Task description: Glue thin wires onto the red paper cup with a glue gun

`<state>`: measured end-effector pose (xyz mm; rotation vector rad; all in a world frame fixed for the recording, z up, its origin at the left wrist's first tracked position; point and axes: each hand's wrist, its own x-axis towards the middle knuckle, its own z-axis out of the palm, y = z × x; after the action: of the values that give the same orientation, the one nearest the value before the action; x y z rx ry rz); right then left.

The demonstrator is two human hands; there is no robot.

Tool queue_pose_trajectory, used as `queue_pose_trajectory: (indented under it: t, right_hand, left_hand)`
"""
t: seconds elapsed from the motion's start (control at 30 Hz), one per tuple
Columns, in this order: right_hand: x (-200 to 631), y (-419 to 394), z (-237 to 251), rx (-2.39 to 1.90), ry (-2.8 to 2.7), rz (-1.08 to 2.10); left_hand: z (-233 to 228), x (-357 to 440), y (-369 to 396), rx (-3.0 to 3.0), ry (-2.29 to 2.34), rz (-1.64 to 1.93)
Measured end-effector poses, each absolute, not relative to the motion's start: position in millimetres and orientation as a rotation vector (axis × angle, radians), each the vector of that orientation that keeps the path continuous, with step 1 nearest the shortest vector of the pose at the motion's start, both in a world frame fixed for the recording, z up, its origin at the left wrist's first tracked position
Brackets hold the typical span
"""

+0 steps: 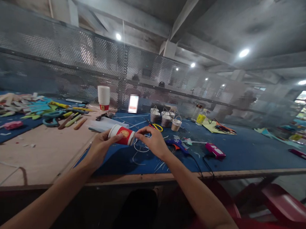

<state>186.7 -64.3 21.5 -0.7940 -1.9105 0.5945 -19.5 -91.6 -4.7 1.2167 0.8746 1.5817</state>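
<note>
My left hand is wrapped round a red and white paper cup, which lies tipped on its side above the table. Thumb and fingers of my right hand are pinched together at the cup's right end; what they hold, if anything, is too small to make out. Just below that hand curls a loop of thin white cord; whether it joins the cup or the fingers I cannot tell. Beyond my hands stand several small handled cup buckets, with yellow-handled scissors beside them.
A stack of paper cups stands behind on the left. Coloured paper pieces, teal scissors and wooden-looking tools cover the left side. A blue glue gun with its cord and a magenta box lie right. Red stools are below the table edge.
</note>
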Motion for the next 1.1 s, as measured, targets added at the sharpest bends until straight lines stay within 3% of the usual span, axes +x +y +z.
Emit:
queue_pose_trajectory:
  t: [1.1]
  right_hand:
    - [180.9,-50.2,14.4,-0.757,-1.836,0.605]
  left_hand:
    - [-6.5,-21.4,-93.0,1.174,0.842,1.548]
